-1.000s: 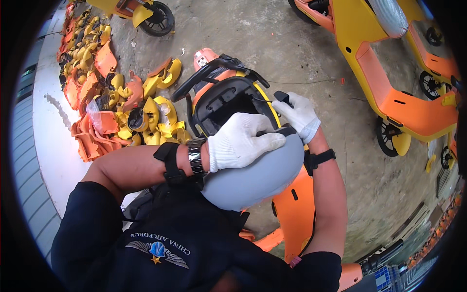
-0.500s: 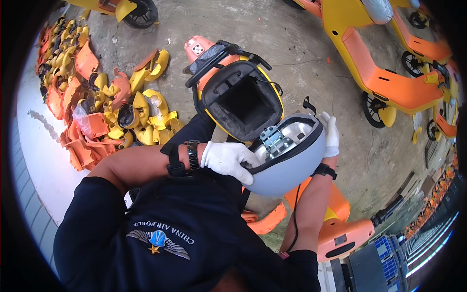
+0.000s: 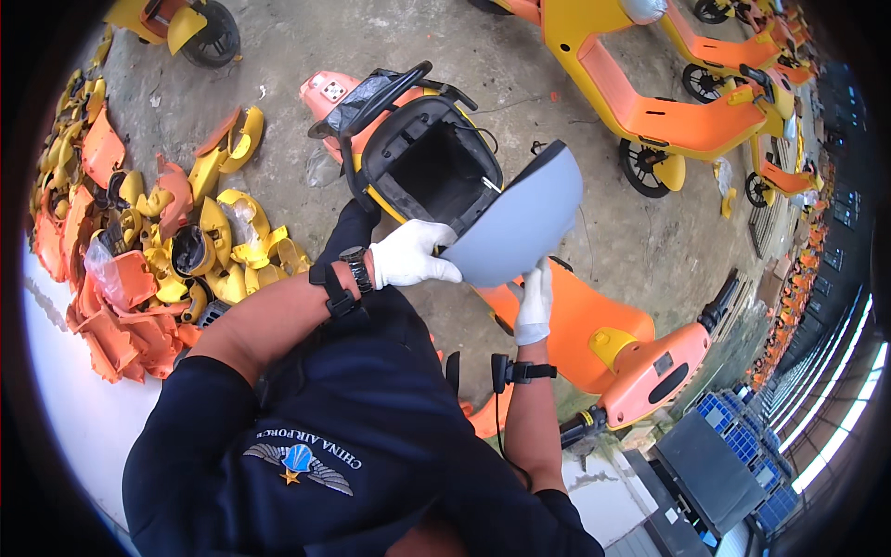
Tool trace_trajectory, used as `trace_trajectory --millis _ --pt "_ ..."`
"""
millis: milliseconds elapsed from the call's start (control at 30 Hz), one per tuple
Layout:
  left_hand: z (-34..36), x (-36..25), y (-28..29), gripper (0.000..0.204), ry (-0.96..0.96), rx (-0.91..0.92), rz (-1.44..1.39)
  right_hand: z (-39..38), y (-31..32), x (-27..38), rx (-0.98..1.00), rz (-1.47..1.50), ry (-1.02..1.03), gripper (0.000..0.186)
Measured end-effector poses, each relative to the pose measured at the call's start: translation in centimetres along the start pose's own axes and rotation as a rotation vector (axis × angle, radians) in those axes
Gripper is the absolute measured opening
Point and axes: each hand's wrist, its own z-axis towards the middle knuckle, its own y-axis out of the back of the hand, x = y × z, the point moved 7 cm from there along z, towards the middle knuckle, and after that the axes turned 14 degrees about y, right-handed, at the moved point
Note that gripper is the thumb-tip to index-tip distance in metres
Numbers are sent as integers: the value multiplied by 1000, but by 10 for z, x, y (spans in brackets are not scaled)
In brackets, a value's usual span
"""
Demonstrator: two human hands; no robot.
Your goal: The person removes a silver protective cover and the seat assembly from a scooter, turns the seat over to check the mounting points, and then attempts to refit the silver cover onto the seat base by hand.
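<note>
A grey scooter seat (image 3: 524,218) with a dark rim is held up on edge, its smooth grey side toward me. Its underside faces the storage well and is mostly hidden. My left hand (image 3: 413,255), in a white glove, grips the seat's left edge with thumb and fingers. Against the lower part of the grey shell, my gloved right hand (image 3: 533,304) supports the seat, some fingertips hidden by it. Just beyond the seat is the open dark storage well (image 3: 432,172) of an orange and yellow scooter, with a black grab rail (image 3: 380,110) at its far left.
Yellow and orange body panels (image 3: 139,241) lie heaped on the left. The same scooter's orange footboard (image 3: 594,325) and handlebar (image 3: 659,367) extend to the right. Other scooters (image 3: 677,121) stand at the upper right. A wheel (image 3: 209,32) shows at upper left.
The seat has been turned over, from its metal-fitted underside showing to its grey shell facing me. My right hand has moved from the seat's far right side to its lower edge.
</note>
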Motion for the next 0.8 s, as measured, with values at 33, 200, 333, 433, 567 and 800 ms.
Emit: trace_trajectory --millis 33,200,333,433,567,800 --pt "-4 0 3 52 22 -70 -16 1 -3 -1 14 -39 60 63" --pt "-16 7 22 32 44 -372 -39 22 -33 16 155 -204 262 71" --pt "-23 13 23 35 34 -532 -38 26 -43 38 172 -500 373 69" --pt "-18 15 16 33 62 -576 -10 27 -38 46 171 -627 409 68" --pt "-16 25 18 29 21 -509 -153 23 -48 63 187 -813 440 48" --pt "-15 30 25 21 115 -502 -238 32 -70 102 329 -1093 635 21"
